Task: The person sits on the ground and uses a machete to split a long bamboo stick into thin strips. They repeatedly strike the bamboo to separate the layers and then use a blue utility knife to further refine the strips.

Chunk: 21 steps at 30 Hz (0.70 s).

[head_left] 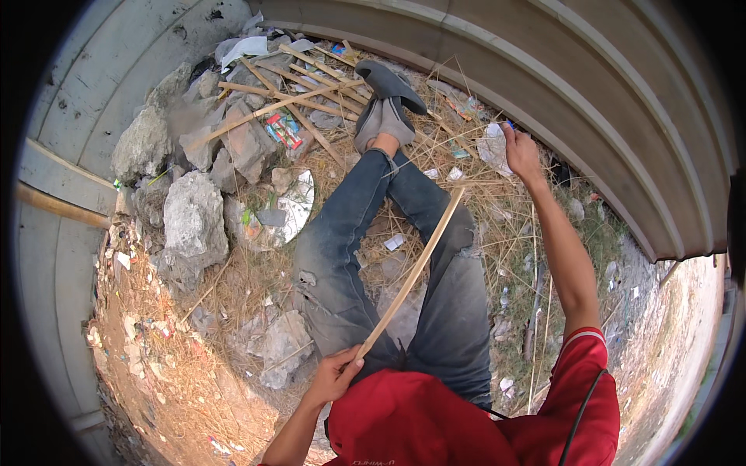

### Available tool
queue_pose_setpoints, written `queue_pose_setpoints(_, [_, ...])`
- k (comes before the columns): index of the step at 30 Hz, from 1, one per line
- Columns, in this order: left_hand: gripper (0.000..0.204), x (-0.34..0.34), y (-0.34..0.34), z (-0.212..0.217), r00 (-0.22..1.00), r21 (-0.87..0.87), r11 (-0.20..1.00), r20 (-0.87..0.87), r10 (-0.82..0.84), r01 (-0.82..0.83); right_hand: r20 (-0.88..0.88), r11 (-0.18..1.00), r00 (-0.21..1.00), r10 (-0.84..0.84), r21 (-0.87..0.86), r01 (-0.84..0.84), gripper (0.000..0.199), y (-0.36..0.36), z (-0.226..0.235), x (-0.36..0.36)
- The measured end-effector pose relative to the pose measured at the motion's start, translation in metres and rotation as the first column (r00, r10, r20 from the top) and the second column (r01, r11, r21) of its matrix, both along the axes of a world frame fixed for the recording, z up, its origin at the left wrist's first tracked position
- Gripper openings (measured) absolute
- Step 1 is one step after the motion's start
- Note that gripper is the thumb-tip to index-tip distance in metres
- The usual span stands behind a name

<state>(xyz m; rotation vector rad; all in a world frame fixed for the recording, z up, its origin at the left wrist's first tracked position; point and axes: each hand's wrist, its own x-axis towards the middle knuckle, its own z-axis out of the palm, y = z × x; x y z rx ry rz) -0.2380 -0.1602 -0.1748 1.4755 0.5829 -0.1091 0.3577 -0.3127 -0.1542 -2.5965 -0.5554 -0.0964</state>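
Wooden strip (412, 276), pale, slender and faintly bowed, is slanting over the person's lap, its lower end sitting in the left hand (338, 374) and its far end standing out over the right knee. The left hand is closing thumb and fingers around that end. The right hand (524, 159) is reaching out toward a ribbed metal sheet (606, 101), fingers curling and thumb pointing up beside crumpled white paper (491, 147); whether it is gripping anything, I cannot tell. Faded, dusty jeans (334, 241), frayed open at the knees, are covering the outstretched legs, which are crossing at the ankles above matte grey shoes (385, 81). Beyond, straight-edged wooden slats (318, 94) are lying crisscross over rubble. Rough, chalky grey rocks (194, 217) are heaping up on the left, near a smooth, pale panel (109, 85), while brittle straw (505, 225) is matting the ground.
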Motion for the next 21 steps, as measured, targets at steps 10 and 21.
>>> queue_pose_setpoints(10, [0.042,0.030,0.015,-0.003,0.981,-0.257,0.949,0.017,0.194,-0.184,-0.316,0.958,0.911,0.267,-0.015,-0.286,0.062,0.015,0.026,-0.080])
queue_pose_setpoints(21, [0.042,0.092,0.017,0.016,0.973,-0.386,0.910,0.107,0.204,-0.148,-0.347,0.645,0.592,0.727,0.049,-0.763,0.045,0.044,0.060,-0.265])
